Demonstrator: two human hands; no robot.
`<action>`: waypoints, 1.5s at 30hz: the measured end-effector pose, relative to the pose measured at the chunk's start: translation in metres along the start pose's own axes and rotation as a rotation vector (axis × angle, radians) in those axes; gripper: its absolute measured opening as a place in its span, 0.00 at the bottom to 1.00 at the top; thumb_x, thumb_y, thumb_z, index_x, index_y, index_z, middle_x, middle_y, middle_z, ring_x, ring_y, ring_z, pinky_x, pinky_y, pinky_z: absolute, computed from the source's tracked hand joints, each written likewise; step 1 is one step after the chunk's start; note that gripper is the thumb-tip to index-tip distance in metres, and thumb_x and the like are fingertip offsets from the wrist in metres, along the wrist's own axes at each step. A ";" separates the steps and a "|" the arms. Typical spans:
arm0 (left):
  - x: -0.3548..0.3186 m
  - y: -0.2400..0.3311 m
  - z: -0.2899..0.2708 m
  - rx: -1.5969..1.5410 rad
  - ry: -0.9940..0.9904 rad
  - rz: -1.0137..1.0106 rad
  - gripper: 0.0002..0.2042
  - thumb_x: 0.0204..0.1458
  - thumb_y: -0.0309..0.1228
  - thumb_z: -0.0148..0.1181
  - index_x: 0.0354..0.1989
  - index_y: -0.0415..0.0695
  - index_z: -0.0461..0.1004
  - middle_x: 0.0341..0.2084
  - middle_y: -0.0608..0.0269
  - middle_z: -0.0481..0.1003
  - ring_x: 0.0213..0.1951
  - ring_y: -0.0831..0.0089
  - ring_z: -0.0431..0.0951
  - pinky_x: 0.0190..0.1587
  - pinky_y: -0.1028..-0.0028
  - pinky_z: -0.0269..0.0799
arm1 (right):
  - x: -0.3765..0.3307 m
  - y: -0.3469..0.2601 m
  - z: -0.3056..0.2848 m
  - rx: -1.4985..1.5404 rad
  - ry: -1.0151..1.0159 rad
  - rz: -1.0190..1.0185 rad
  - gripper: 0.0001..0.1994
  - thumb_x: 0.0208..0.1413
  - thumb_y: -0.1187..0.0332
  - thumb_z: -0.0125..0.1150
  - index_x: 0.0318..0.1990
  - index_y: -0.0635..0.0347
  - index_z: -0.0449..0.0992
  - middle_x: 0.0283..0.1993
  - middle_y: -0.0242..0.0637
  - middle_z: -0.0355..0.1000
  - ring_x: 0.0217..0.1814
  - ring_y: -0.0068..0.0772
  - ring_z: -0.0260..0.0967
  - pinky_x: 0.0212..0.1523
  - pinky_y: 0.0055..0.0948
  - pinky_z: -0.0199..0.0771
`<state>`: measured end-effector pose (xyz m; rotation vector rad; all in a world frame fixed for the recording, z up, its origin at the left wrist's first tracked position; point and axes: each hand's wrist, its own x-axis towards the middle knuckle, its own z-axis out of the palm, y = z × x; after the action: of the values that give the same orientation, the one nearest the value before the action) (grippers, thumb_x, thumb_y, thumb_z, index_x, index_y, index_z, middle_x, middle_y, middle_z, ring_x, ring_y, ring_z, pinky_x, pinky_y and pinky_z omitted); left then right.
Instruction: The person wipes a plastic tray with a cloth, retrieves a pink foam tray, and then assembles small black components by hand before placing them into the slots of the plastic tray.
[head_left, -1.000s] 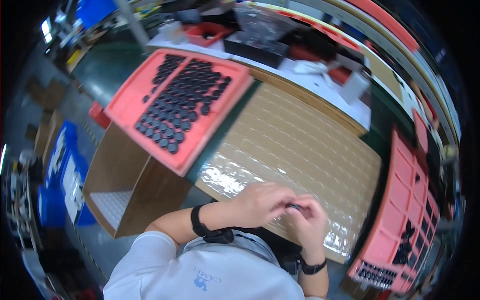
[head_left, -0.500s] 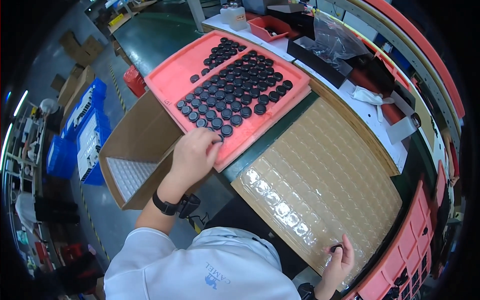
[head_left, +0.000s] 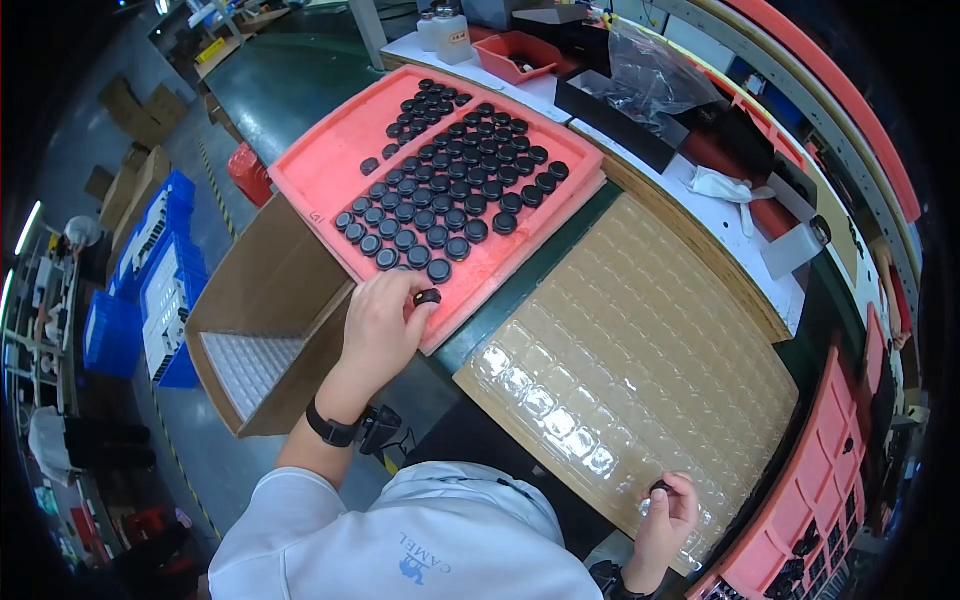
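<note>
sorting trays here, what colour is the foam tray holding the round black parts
Salmon pink foam tray, clearest in the head view.

I saw a green desk [head_left: 545,262] | pink foam tray [head_left: 330,170] lay on its left part | clear blister sheet [head_left: 650,340] lay at centre | second pink tray [head_left: 830,470] sat far right | white board [head_left: 700,215] behind.

A dark green floor [head_left: 290,80] spreads beyond and left of the hands; yellow striping marks it; blue crates [head_left: 150,270] stack far left; an open cardboard box [head_left: 260,320] stands just left; a white-topped bench [head_left: 720,220] runs ahead and right; strip light [head_left: 28,228] glows at far left.
</note>
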<state>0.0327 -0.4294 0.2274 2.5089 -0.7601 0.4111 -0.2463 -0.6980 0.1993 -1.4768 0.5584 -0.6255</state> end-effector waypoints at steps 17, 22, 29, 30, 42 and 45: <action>-0.009 0.145 0.042 -1.517 -0.734 -0.106 0.09 0.51 0.15 0.53 0.41 0.35 0.67 0.45 0.46 0.72 0.48 0.69 0.73 0.50 0.71 0.71 | 0.021 -0.036 0.053 0.143 -0.224 -0.034 0.11 0.51 0.83 0.56 0.42 0.66 0.67 0.39 0.36 0.64 0.41 0.23 0.65 0.46 0.22 0.68; -0.017 0.156 0.042 -1.529 -0.746 -0.086 0.08 0.51 0.16 0.53 0.39 0.35 0.68 0.47 0.42 0.71 0.50 0.66 0.73 0.52 0.69 0.70 | 0.021 -0.031 0.057 0.220 -0.202 -0.137 0.12 0.51 0.82 0.57 0.44 0.65 0.67 0.40 0.36 0.64 0.42 0.24 0.64 0.46 0.23 0.65; -0.019 0.155 0.042 -1.591 -0.783 -0.061 0.17 0.49 0.17 0.58 0.49 0.34 0.68 0.46 0.51 0.71 0.47 0.69 0.74 0.51 0.71 0.72 | 0.023 -0.027 0.047 0.088 -0.237 -0.327 0.11 0.51 0.79 0.59 0.42 0.65 0.69 0.40 0.37 0.63 0.41 0.25 0.63 0.44 0.23 0.65; -0.019 0.155 0.043 -1.591 -0.791 -0.062 0.17 0.49 0.17 0.58 0.49 0.34 0.68 0.46 0.51 0.71 0.47 0.69 0.74 0.51 0.71 0.72 | 0.022 -0.028 0.047 0.088 -0.230 -0.324 0.11 0.51 0.79 0.59 0.42 0.65 0.69 0.40 0.37 0.63 0.41 0.25 0.63 0.44 0.23 0.65; -0.013 0.158 0.044 -1.560 -0.767 0.128 0.20 0.44 0.16 0.62 0.48 0.34 0.69 0.44 0.56 0.67 0.48 0.69 0.72 0.52 0.71 0.72 | 0.029 -0.042 0.041 -0.354 -0.171 -0.550 0.15 0.49 0.71 0.63 0.43 0.66 0.71 0.36 0.40 0.65 0.38 0.32 0.65 0.40 0.27 0.66; -0.010 0.161 0.043 -1.590 -0.792 0.093 0.19 0.47 0.18 0.60 0.49 0.33 0.68 0.44 0.56 0.69 0.47 0.69 0.73 0.51 0.70 0.72 | 0.034 -0.048 0.040 -0.407 -0.187 -0.600 0.13 0.53 0.67 0.61 0.43 0.65 0.71 0.33 0.38 0.66 0.34 0.31 0.65 0.38 0.27 0.67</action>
<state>-0.0626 -0.5649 0.2451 1.0092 -0.8965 -0.9079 -0.1962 -0.6926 0.2491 -2.0906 0.0827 -0.8547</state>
